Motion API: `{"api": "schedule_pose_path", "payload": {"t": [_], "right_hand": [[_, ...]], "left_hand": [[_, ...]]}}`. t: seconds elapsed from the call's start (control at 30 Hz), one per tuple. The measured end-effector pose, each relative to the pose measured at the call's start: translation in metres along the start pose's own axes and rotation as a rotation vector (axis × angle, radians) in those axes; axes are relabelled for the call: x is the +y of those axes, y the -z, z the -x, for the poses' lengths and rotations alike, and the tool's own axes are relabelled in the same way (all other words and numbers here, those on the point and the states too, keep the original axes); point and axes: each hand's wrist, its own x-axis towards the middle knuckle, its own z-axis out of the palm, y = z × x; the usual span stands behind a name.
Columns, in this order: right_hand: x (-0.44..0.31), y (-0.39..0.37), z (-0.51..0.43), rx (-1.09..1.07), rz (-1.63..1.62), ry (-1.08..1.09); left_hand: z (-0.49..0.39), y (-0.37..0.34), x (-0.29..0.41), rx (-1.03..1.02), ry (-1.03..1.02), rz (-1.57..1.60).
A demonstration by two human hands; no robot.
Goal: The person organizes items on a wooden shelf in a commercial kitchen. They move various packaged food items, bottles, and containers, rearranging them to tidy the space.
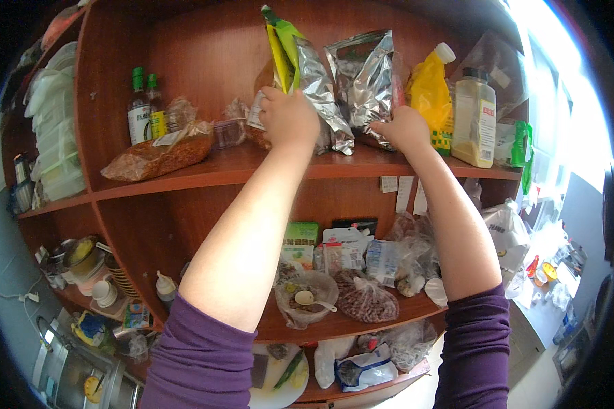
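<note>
Both my hands are at the upper wooden shelf (225,166). My left hand (291,117) is closed around the lower part of a green-and-yellow pouch (285,51), which rises between thumb and fingers. Against its right side leans a crumpled silver foil bag (320,87). A clear bag with a white label (256,111) is by my left fingertips, partly hidden. My right hand (404,128) grips the lower right edge of a second silver foil bag (368,82), thumb across its front. Just right of that hand stands a yellow pouch with a white cap (430,92).
A bag of reddish-brown flakes (158,153) and green-capped bottles (139,110) stand left. A black-lidded jar (473,120) is at the right. Below my arms are a bowl with a spoon (307,301), a bag of dark red beans (367,299) and several packets.
</note>
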Motion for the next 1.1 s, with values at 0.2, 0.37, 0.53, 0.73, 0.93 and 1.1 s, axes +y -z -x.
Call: {"api": "schedule_pose_path", "payload": {"t": [0.2, 0.37, 0.53, 0.73, 0.93, 1.1], "right_hand": [[-0.012, 0.013, 0.005, -0.090, 0.004, -0.064], [-0.014, 0.018, 0.016, -0.050, 0.070, -0.035], [-0.046, 0.022, 0.048, 0.621, -0.076, 0.428], [-0.069, 0.002, 0.028, -0.025, -0.105, 0.236], [-0.051, -0.001, 0.007, -0.180, -0.168, 0.266], [-0.015, 0.006, -0.009, -0.221, -0.420, 0.000]], "left_hand": [[-0.006, 0.002, -0.006, 0.058, -0.012, 0.042], [0.006, 0.007, -0.004, 0.030, -0.062, -0.059], [0.008, 0.007, -0.002, 0.048, -0.012, -0.052], [0.005, 0.004, -0.005, 0.037, -0.041, -0.026], [0.008, 0.005, -0.004, 0.042, -0.034, -0.042], [0.009, 0.000, -0.003, 0.096, -0.080, -0.163]]}}
